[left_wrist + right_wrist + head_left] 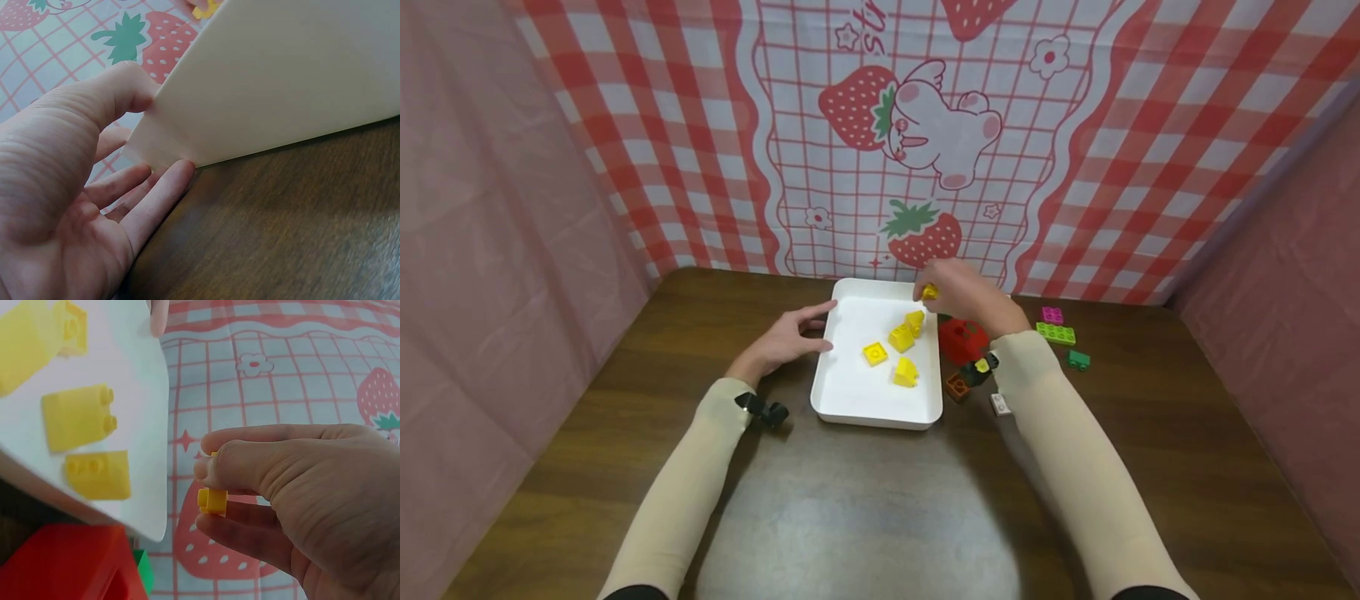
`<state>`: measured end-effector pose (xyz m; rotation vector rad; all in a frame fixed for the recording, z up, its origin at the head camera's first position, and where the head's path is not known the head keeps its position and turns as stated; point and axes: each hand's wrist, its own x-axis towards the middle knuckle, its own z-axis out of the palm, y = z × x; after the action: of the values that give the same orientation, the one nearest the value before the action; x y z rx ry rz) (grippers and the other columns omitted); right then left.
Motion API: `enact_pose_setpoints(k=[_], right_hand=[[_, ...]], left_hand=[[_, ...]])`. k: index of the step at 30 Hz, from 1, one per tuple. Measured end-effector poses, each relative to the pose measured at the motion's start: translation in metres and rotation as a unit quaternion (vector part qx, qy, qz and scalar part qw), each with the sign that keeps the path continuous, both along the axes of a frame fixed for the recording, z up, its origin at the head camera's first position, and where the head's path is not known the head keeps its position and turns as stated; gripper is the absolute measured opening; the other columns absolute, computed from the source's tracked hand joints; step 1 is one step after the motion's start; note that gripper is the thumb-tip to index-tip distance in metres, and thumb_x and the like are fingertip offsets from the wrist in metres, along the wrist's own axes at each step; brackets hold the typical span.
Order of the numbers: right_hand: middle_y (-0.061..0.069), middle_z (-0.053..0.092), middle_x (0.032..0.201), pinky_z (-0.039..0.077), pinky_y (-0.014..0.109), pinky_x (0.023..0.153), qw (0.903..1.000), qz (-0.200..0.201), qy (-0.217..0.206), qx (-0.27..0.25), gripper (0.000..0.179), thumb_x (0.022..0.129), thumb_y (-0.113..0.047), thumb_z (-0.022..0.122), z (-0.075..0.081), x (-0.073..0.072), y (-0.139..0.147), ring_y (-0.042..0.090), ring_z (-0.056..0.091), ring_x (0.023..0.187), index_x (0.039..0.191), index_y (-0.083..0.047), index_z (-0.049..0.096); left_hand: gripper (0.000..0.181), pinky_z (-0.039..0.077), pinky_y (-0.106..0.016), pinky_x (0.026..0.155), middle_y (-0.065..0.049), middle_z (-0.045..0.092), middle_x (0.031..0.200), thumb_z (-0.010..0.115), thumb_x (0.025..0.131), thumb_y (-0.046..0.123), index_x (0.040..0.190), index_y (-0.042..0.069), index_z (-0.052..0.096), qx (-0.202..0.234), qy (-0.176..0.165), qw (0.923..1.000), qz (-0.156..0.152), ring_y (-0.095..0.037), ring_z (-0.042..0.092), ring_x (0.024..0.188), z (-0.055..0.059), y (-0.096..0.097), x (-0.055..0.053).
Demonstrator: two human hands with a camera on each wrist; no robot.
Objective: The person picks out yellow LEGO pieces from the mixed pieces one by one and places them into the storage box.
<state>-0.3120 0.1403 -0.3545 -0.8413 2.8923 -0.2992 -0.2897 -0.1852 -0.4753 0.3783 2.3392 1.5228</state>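
Observation:
A white tray (850, 392) lies on the table with several yellow toy bricks in it, among them a flat square one (875, 354) and a sloped one (906, 372). Above the tray's far right corner, my right hand (958, 292) pinches a small yellow brick (215, 501) between thumb and fingers; part of that brick is hidden by them. My left hand (786, 337) rests at the tray's left side. Its fairly straight fingers touch the outer wall (250, 81) in the left wrist view.
Right of the tray stand a red block (958, 340), a brown brick (957, 387) and a white brick (999, 405). Farther right lie pink (1052, 315), lime (1056, 333) and green (1078, 360) bricks. A strawberry-print cloth (805, 242) hangs behind the table.

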Motion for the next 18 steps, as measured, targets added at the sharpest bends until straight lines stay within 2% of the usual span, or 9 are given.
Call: enact_pose_setpoints(k=[10,18], right_hand=[[0.013,0.080,0.130,0.065,0.045,0.109,0.9997,0.022,0.007,0.004,0.019,0.102,-0.008,0.082,0.010,0.000,-0.020,0.032,0.070,0.116,0.121,-0.006,0.086],[0.012,0.079,0.131,0.062,0.046,0.113,0.9997,0.026,0.000,-0.006,0.020,0.103,-0.008,0.082,0.004,-0.001,-0.034,0.033,0.067,0.120,0.122,-0.005,0.086]], left_hand=[[0.086,0.044,-0.064,0.132,-0.021,0.038,0.182,0.081,0.103,0.012,0.177,0.018,0.038,-0.001,0.004,1.0000,-0.001,-0.047,0.044,0.163,0.002,0.000,0.000],[0.086,0.044,-0.063,0.132,-0.020,0.038,0.183,0.080,0.103,0.013,0.177,0.018,0.038,-0.002,0.002,1.0000,0.000,-0.047,0.044,0.163,0.003,0.001,0.001]])
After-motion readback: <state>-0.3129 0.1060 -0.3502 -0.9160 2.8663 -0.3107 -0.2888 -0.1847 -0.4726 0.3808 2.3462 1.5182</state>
